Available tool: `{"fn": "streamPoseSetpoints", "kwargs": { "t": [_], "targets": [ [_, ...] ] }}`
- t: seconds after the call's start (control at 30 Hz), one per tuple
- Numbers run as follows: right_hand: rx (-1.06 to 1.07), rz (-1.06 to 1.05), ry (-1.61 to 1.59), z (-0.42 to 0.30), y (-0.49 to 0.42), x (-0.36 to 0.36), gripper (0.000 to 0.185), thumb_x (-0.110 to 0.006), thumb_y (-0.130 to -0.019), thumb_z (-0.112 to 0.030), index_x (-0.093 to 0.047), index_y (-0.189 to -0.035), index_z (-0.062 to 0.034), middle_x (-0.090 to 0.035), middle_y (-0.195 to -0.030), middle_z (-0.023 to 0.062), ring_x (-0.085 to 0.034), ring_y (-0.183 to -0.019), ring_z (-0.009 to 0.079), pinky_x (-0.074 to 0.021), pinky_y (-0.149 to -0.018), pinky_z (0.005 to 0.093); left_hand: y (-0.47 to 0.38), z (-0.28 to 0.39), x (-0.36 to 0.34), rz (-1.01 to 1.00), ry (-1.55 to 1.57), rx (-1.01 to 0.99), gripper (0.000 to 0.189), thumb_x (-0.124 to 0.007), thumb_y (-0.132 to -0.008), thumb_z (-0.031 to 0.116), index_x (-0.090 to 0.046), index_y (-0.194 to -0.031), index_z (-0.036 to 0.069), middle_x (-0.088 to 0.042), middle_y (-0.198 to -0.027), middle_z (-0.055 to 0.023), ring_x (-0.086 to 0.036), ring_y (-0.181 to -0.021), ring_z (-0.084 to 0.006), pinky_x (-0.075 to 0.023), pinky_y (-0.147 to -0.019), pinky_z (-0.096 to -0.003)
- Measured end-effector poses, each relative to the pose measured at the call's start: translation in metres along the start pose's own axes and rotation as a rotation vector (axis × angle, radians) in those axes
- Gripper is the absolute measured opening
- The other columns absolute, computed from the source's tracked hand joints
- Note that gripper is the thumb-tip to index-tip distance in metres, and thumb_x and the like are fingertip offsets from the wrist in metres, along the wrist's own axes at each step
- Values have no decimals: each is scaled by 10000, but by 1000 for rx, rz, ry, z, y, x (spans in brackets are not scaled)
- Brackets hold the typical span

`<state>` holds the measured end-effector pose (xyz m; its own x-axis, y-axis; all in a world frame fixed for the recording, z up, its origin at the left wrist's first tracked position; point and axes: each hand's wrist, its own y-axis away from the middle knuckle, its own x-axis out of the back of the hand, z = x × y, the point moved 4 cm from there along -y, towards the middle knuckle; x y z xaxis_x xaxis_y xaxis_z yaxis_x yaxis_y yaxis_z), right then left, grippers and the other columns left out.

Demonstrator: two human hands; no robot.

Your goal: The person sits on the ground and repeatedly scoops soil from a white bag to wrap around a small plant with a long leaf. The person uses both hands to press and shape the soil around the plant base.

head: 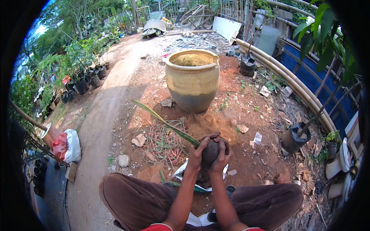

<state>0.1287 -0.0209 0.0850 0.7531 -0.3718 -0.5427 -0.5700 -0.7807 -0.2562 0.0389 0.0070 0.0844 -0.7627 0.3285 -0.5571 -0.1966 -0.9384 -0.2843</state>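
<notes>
Both hands cup a dark ball of soil point(210, 153) in front of my knees. My left hand point(197, 153) wraps its left side, and my right hand point(224, 151) presses its right side. From the ball a long green sansevieria leaf point(167, 124) with yellowish edges slants up to the left; where it enters the soil is hidden by my left hand. Below the hands an open white sack point(180, 171) holds dark soil point(203, 179). Just beyond the hands lies a heap of brown fibre point(212, 125), with a pile of reddish and green plant strands point(164, 144) to its left.
A large glazed pot point(192, 83) stands ahead on red earth. Bamboo poles point(289, 80) and a black bag planter point(295, 138) line the right. At left are a white plastic bag point(72, 146), a stone point(124, 160), and potted plants point(81, 86) along the dirt path point(101, 115).
</notes>
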Motion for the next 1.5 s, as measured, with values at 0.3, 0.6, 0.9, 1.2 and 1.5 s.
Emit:
{"fn": "streamPoseSetpoints", "kwargs": {
  "t": [0.3, 0.6, 0.9, 1.2, 1.5],
  "targets": [
    [502, -288, 370, -16, 7, -16, 347, -659, -799, -255, -658, -970, 47, -665, -1015, 138, -622, -1003, 275, -462, -960, 408, 2, 0, 5, 66, 261, 19, 583, -475, -944, 349, -480, -1348, -72, -448, -1453, -224, -407, -1375, -281, -306, -1155, -405],
    [-184, -262, -2, -7, -3, -14, 394, -623, -849, -268, -614, -1118, 20, -646, -1068, 113, -620, -1024, 250, -453, -961, 364, -3, -2, 13, 62, 350, -1, 530, -516, -924, 329, -546, -1288, -55, -478, -1423, -247, -460, -1337, -320, -340, -1145, -435],
    [-121, -140, -122, -7, -4, -11, 316, -589, -902, -250, -660, -991, 45, -664, -1028, 143, -617, -1048, 246, -468, -932, 351, -1, -2, 0, -95, 328, -32, 485, -474, -949, 348, -586, -1239, -24, -447, -1463, -211, -387, -1391, -291, -286, -1168, -411],
    [358, -173, 265, -14, 10, -14, 223, -630, -783, -165, -667, -900, 21, -654, -1007, 166, -608, -1031, 279, -454, -941, 389, 1, -5, 5, 118, 421, 94, 321, -526, -920, 211, -610, -1113, -31, -530, -1367, -223, -465, -1329, -299, -352, -1126, -403],
    [-142, -61, -253, 8, 6, -13, 234, -628, -880, -157, -640, -1003, 42, -660, -1018, 113, -617, -1006, 206, -464, -942, 342, -1, -12, 17, 120, 482, 38, 292, -525, -942, 205, -627, -1087, -26, -556, -1343, -219, -532, -1261, -297, -395, -1096, -403]
  ]
}}
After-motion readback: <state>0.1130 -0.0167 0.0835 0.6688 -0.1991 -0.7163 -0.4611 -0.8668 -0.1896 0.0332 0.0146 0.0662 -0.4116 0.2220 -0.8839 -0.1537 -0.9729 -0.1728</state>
